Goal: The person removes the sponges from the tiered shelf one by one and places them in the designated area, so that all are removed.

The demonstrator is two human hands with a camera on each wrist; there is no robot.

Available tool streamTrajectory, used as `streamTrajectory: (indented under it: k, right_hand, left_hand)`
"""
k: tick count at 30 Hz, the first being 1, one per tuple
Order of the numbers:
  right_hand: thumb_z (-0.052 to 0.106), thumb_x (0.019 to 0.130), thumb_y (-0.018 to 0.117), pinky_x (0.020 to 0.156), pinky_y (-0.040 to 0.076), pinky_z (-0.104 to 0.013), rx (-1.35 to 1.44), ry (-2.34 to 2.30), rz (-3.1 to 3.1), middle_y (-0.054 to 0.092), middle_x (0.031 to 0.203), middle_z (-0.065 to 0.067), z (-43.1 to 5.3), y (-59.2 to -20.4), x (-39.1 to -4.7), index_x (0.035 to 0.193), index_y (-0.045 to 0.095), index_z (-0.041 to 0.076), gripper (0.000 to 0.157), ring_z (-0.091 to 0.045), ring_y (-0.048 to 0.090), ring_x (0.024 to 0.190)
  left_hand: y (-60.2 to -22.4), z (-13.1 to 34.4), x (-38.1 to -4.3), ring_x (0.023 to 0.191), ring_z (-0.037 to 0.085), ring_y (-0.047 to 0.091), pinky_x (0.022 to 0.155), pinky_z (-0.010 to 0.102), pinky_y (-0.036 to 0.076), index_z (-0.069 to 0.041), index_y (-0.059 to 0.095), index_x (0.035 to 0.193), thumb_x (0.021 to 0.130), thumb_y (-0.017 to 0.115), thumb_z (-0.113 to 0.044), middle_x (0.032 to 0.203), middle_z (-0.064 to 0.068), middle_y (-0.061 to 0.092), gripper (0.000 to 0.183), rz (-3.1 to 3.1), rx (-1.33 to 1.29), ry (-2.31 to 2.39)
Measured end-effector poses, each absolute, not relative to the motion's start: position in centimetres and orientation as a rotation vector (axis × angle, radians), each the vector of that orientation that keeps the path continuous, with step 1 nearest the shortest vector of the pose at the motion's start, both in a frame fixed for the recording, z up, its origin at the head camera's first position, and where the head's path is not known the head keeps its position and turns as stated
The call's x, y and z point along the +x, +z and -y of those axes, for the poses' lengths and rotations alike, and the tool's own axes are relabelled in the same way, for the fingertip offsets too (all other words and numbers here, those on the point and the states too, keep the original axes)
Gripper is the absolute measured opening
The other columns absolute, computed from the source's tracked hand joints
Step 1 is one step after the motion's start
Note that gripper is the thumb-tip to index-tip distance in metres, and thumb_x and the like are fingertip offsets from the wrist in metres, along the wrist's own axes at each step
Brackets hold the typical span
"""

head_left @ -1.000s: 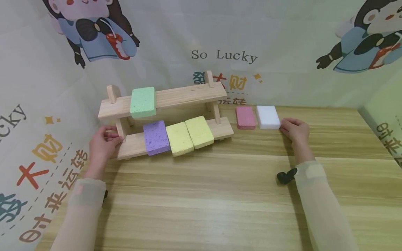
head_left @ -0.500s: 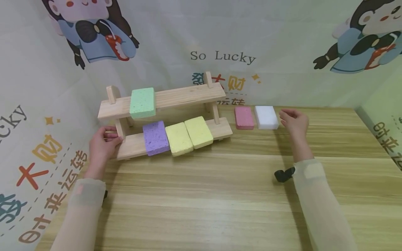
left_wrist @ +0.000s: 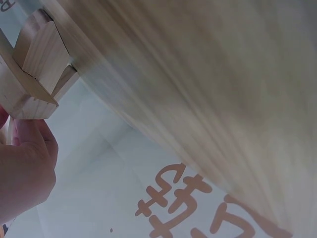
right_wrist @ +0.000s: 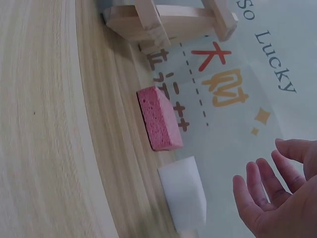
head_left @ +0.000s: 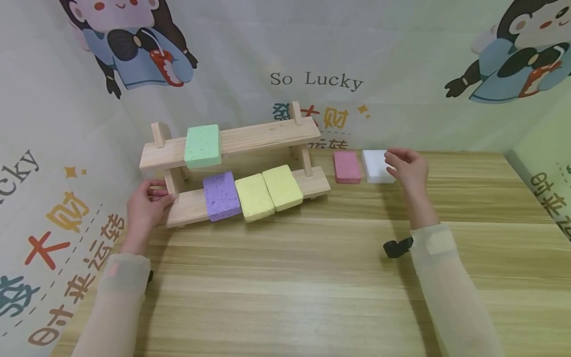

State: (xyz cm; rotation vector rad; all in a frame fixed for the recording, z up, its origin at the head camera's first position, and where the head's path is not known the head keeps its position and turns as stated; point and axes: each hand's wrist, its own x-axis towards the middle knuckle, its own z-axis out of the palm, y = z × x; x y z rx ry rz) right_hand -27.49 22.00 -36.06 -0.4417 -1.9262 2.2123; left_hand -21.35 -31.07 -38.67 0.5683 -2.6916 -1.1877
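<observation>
A two-tier wooden shelf (head_left: 272, 132) stands at the left back. My left hand (head_left: 148, 206) grips its left end near the upright, with the thumb in front; in the left wrist view the fingertips are partly hidden behind the wood. On the upper board lies a green sponge (head_left: 202, 146). Along the lower board sit a purple sponge (head_left: 221, 196) and two yellow sponges (head_left: 255, 197). My right hand (head_left: 408, 169) hovers above the white sponge (head_left: 374, 167), fingers loosely bent and holding nothing. Left of the white one lies a pink sponge (head_left: 347, 167), a small gap between them.
The wooden table (head_left: 285, 277) extends in front of the shelf and out to the right. A printed cloth (head_left: 401, 64) hangs behind and on both sides, close to the shelf's left end.
My right hand first drew off the white sponge's right edge, then moved left over it. The left hand and the shelf have stayed in place.
</observation>
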Motion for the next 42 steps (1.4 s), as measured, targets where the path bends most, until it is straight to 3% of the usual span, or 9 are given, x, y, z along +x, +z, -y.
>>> streamTrajectory:
  k: [8, 12, 17, 25, 33, 40, 42]
  right_hand:
    - [0.004, 0.091, 0.068, 0.067, 0.056, -0.015, -0.384, 2.196, 1.961, 0.067, 0.076, 0.012, -20.6, -35.6, -27.7, 0.089, 0.066, 0.015, 0.011, 0.001, 0.067, 0.069]
    - [0.005, 0.091, 0.068, 0.068, 0.056, -0.015, -0.34, 2.185, 1.991, 0.067, 0.078, 0.011, -19.8, -35.3, -27.9, 0.096, 0.067, 0.01, 0.007, 0.0, 0.068, 0.072]
    - [0.007, 0.091, 0.069, 0.07, 0.057, -0.016, -0.327, 2.168, 2.027, 0.067, 0.08, 0.011, -19.1, -34.9, -28.0, 0.105, 0.068, 0.005, 0.014, -0.001, 0.068, 0.075]
    - [0.007, 0.091, 0.069, 0.075, 0.057, -0.017, -0.253, 2.174, 2.046, 0.066, 0.084, 0.01, -17.8, -34.4, -28.1, 0.097, 0.066, 0.011, 0.007, -0.001, 0.067, 0.077]
    - [0.008, 0.092, 0.068, 0.079, 0.057, -0.018, -0.186, 2.17, 2.078, 0.064, 0.089, 0.007, -16.5, -33.9, -27.8, 0.103, 0.066, 0.007, 0.011, -0.004, 0.066, 0.082]
    - [0.009, 0.093, 0.068, 0.081, 0.057, -0.019, -0.189, 2.108, 2.151, 0.064, 0.094, 0.008, -15.5, -33.6, -27.7, 0.115, 0.065, 0.001, 0.023, -0.004, 0.065, 0.085]
    - [0.007, 0.093, 0.068, 0.079, 0.057, -0.019, -0.175, 2.121, 2.135, 0.064, 0.091, 0.01, -15.2, -33.7, -27.8, 0.112, 0.066, 0.002, 0.02, -0.003, 0.065, 0.083]
  left_hand:
    - [-38.7, 31.1, -21.5, 0.084, 0.004, 0.052, 0.072, 0.016, 0.042, -0.005, 0.051, 0.137, 0.095, 0.065, -0.011, 0.116, 0.012, 0.06, 0.045, 2.697, 0.559, -1.199]
    - [-38.7, 31.2, -21.4, 0.083, 0.004, 0.052, 0.072, 0.017, 0.041, -0.005, 0.052, 0.137, 0.095, 0.065, -0.013, 0.113, 0.01, 0.06, 0.044, 2.69, 0.558, -1.19]
    - [-38.6, 31.1, -21.4, 0.083, 0.005, 0.052, 0.073, 0.018, 0.041, -0.004, 0.052, 0.136, 0.095, 0.065, -0.012, 0.113, 0.012, 0.061, 0.044, 2.688, 0.547, -1.186]
    - [-38.4, 31.0, -21.3, 0.081, 0.003, 0.05, 0.073, 0.017, 0.041, -0.003, 0.052, 0.136, 0.095, 0.065, -0.012, 0.112, 0.01, 0.06, 0.044, 2.691, 0.559, -1.196]
    - [-38.5, 31.0, -21.3, 0.082, 0.002, 0.051, 0.073, 0.017, 0.041, -0.004, 0.051, 0.137, 0.095, 0.065, -0.013, 0.113, 0.009, 0.059, 0.045, 2.699, 0.566, -1.203]
    - [-38.6, 31.1, -21.5, 0.084, 0.005, 0.052, 0.073, 0.018, 0.042, -0.005, 0.051, 0.137, 0.095, 0.065, -0.013, 0.115, 0.011, 0.06, 0.045, 2.7, 0.566, -1.195]
    - [-38.7, 31.1, -21.5, 0.085, 0.006, 0.053, 0.073, 0.018, 0.042, -0.005, 0.051, 0.137, 0.095, 0.065, -0.013, 0.115, 0.011, 0.06, 0.045, 2.7, 0.567, -1.192]
